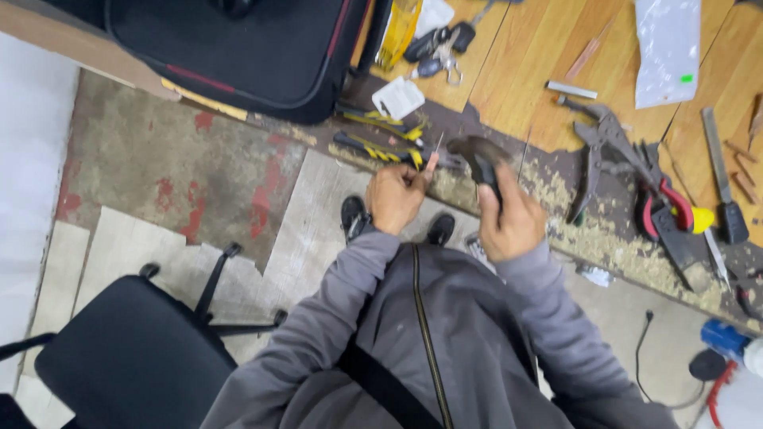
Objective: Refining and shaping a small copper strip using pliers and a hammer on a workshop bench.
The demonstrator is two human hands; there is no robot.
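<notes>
My left hand [397, 195] pinches a thin nail [436, 145] upright between thumb and fingertips, just above the ragged edge of the wooden flooring [517, 56]. My right hand [513, 222] grips the black handle of a hammer [477, 155], whose dark head hovers right beside the nail. Both arms wear grey sleeves. My black shoes [355, 216] show below the hands on pale floor panels.
Yellow-and-black screwdrivers [381, 151] lie left of the nail. Locking pliers [600, 151], red-handled pliers [664, 210], a chisel [719, 171] and a plastic bag [668, 48] lie to the right. A black case [254, 48] sits at the top, a black chair [135, 357] at lower left. Sawdust litters the edge.
</notes>
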